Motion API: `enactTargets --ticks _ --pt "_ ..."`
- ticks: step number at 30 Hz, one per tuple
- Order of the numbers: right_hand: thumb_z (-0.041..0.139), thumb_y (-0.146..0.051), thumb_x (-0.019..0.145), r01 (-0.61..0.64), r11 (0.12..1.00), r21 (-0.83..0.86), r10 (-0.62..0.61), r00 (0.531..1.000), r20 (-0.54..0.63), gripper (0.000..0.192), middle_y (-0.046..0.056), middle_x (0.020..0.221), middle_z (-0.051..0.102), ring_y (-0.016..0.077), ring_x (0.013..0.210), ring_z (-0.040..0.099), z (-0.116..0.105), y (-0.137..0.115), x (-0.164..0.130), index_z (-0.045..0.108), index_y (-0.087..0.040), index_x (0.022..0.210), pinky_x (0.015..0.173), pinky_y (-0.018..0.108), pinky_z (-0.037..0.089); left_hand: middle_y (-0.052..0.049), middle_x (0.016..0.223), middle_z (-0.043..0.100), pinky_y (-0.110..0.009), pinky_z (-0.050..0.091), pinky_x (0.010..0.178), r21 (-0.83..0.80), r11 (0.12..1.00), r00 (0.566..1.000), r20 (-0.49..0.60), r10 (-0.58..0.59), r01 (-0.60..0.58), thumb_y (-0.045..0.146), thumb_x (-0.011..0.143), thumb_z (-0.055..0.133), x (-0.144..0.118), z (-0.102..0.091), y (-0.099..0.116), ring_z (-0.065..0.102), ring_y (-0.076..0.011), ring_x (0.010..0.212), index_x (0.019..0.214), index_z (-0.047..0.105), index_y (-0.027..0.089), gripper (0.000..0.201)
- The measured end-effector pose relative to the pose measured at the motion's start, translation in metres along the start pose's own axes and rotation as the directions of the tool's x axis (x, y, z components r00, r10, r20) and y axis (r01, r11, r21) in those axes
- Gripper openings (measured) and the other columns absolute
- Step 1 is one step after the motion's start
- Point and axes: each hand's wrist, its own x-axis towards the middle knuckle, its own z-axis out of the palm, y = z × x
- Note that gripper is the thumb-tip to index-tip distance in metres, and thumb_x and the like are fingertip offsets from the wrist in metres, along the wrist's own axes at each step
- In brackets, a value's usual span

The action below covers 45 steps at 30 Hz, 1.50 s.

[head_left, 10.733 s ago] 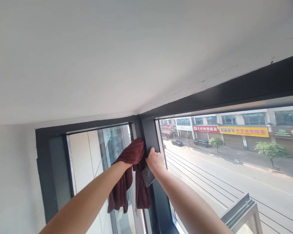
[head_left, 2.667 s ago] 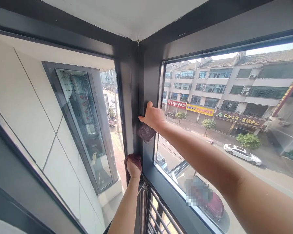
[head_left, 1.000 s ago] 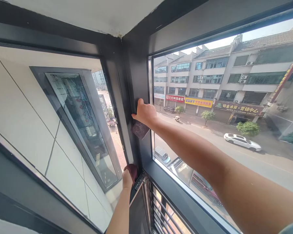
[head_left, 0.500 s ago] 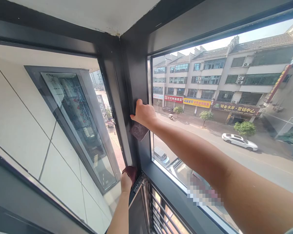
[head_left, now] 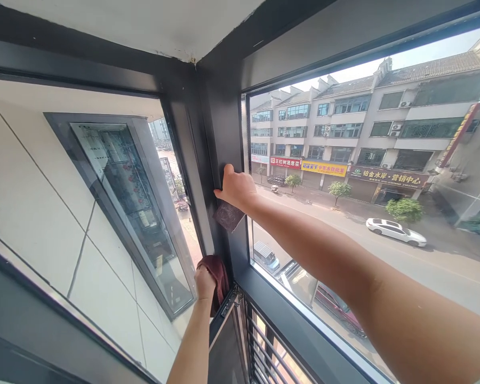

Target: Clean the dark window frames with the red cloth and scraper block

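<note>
A dark red cloth (head_left: 218, 274) is gripped closed in the left hand (head_left: 205, 282) low against the upright corner post (head_left: 220, 138), directly below the right hand (head_left: 236, 188), by which a dark scraper (head_left: 227, 216) is pressed there.

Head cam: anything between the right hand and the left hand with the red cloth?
Head view: only bare dark corner post runs between the right hand, pressing a dark pad, and the left hand gripping the red cloth.

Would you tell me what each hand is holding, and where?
Left hand grips the bunched maroon cloth; right hand holds a scraper by its hidden top.
</note>
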Motion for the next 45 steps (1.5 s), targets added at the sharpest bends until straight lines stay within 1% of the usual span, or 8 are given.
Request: enactTargets --ticks 12,19,23,26,34,37,40,45 --pt "0.065 -0.049 0.075 0.008 1.000 0.007 -0.008 1.000 -0.006 0.051 0.011 0.083 0.069 0.0280 0.085 0.068 0.002 0.000 0.001 0.043 -0.015 0.107 0.072 0.034 0.050 -0.015 0.077 0.069 -0.039 0.051 0.074 -0.050 0.998 0.998 0.045 -0.047 0.050 0.029 0.066 0.052 -0.038 -0.001 0.002 0.067 -0.0287 0.076 0.077 0.064 0.014 0.022" --pt "0.065 -0.049 0.076 0.014 1.000 0.006 -0.014 1.000 0.005 0.052 0.012 0.083 0.069 0.0284 0.086 0.068 0.001 0.000 0.000 0.043 -0.015 0.109 0.072 0.035 0.050 -0.010 0.061 0.061 -0.036 0.047 0.067 -0.034 0.999 0.995 -0.104 0.014 -0.017 0.027 0.066 0.048 0.030 -0.052 0.057 0.060 -0.0246 0.065 0.060 0.054 0.019 0.012" --pt "0.065 -0.048 0.076 0.012 1.000 0.005 -0.012 1.000 0.003 0.052 0.013 0.086 0.070 0.0289 0.088 0.068 0.000 -0.001 -0.001 0.043 -0.015 0.110 0.074 0.035 0.050 -0.009 0.073 0.064 -0.034 0.047 0.072 -0.040 0.996 0.981 -0.180 0.068 -0.076 0.035 0.074 0.047 0.085 -0.091 0.102 0.061 -0.0233 0.073 0.072 0.060 0.017 0.022" --pt "0.065 -0.048 0.076 0.023 1.000 0.013 -0.023 1.000 -0.004 0.053 0.013 0.086 0.070 0.0286 0.089 0.068 0.000 -0.001 -0.001 0.043 -0.014 0.110 0.074 0.034 0.050 -0.009 0.082 0.066 -0.034 0.047 0.076 -0.035 0.996 0.978 -0.192 0.078 -0.087 0.034 0.075 0.047 0.099 -0.102 0.116 0.062 -0.0234 0.082 0.076 0.061 0.018 0.022" --pt "0.066 -0.049 0.075 0.037 0.999 0.018 -0.037 0.999 -0.018 0.052 0.010 0.081 0.069 0.0270 0.082 0.069 0.003 0.000 0.001 0.045 -0.015 0.107 0.070 0.033 0.050 -0.008 0.056 0.058 -0.038 0.048 0.063 -0.008 0.997 0.991 -0.110 -0.071 0.071 0.017 0.062 0.047 -0.007 -0.050 0.062 0.060 -0.0258 0.061 0.058 0.056 0.020 0.010" --pt "0.066 -0.050 0.074 0.047 0.999 0.017 -0.047 0.998 -0.036 0.052 0.009 0.079 0.069 0.0273 0.081 0.069 0.005 0.000 0.001 0.045 -0.015 0.106 0.069 0.033 0.050 -0.010 0.054 0.057 -0.040 0.048 0.063 -0.023 0.996 0.989 -0.119 -0.090 0.088 0.018 0.063 0.047 -0.017 -0.042 0.058 0.060 -0.0271 0.061 0.056 0.056 0.019 0.011" --pt "0.066 -0.050 0.075 0.041 0.999 0.012 -0.041 0.999 -0.033 0.051 0.009 0.079 0.069 0.0273 0.082 0.069 0.006 0.000 0.001 0.045 -0.015 0.106 0.068 0.033 0.049 -0.011 0.061 0.061 -0.041 0.049 0.069 -0.045 0.998 0.986 -0.160 -0.056 0.050 0.018 0.066 0.046 0.014 -0.056 0.074 0.062 -0.0278 0.068 0.059 0.057 0.018 0.014" --pt "0.062 -0.055 0.078 0.053 0.999 0.008 -0.053 0.998 -0.035 0.052 0.011 0.086 0.069 0.0266 0.084 0.068 0.007 -0.001 0.000 0.045 -0.015 0.108 0.070 0.033 0.049 -0.009 0.077 0.067 -0.036 0.048 0.080 -0.084 0.990 0.957 -0.278 0.084 -0.112 0.025 0.072 0.047 0.099 -0.112 0.134 0.063 -0.0239 0.085 0.068 0.062 0.017 0.017"
